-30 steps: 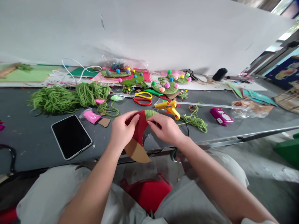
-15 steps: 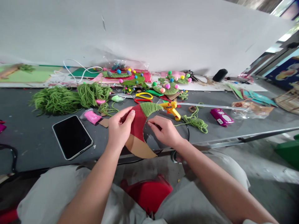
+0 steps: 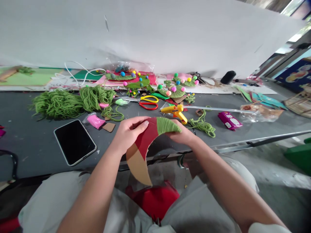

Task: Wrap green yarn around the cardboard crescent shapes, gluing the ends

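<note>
One cardboard crescent hangs from my left hand, over the near edge of the grey table and between my two hands. Its back bows up and towards my left hand, and its hollow faces down and to the right, under my right hand. Tip to tip, the long axis slants from beside my right hand down towards my lap. The end wound in green yarn points right and slightly down; the bare brown end points down, below my left hand. Red covers the middle.

My left hand is closed to a narrow grip, thumb flat on the red face and fingers behind the edge. My right hand sits behind the green end, its fingers mostly hidden, so I cannot tell how far they are spread or whether they grip.

Just beyond my right hand lies a yellow glue gun, with a loose tangle of green yarn to its right. Scissors with yellow and red handles lie beyond my left hand, and a black-screened tablet rests to its left.
</note>
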`<state>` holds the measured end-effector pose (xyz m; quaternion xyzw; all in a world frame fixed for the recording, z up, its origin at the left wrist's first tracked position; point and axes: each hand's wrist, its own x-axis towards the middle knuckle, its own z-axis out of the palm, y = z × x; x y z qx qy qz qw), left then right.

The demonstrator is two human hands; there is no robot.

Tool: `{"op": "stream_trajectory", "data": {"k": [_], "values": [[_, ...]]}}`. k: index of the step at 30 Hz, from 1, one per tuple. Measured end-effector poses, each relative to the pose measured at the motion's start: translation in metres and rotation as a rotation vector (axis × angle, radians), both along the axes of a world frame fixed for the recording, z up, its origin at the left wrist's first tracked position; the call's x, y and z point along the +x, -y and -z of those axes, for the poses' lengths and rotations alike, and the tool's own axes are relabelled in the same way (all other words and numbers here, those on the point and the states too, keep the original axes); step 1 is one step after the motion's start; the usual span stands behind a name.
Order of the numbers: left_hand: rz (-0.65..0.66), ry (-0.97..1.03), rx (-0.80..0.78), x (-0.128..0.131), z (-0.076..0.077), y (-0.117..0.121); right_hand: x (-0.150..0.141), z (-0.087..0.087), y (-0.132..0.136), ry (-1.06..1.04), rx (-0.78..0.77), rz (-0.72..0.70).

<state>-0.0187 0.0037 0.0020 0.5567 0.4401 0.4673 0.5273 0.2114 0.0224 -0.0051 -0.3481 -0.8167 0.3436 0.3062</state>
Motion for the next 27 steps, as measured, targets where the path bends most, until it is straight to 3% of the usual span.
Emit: {"op": "stream_trajectory", "data": {"k": [4, 8, 11, 22, 27], "values": [[0.225, -0.195, 0.019, -0.005, -0.011, 0.005, 0.012, -0.012, -0.006, 0.037, -0.068, -0.064], [0.254, -0.412, 0.126, -0.004, -0.011, 0.005, 0.013, -0.018, -0.008, 0.133, -0.058, 0.066], [0.264, -0.489, 0.147, -0.002, -0.008, 0.005, 0.012, -0.019, -0.008, 0.203, -0.030, 0.080], [0.108, -0.570, 0.193, -0.001, -0.004, 0.005, 0.005, -0.032, 0.003, 0.281, 0.092, 0.098], [-0.055, -0.525, 0.206, 0.004, -0.001, 0.004, -0.011, -0.035, 0.018, 0.310, 0.178, 0.156]]}}
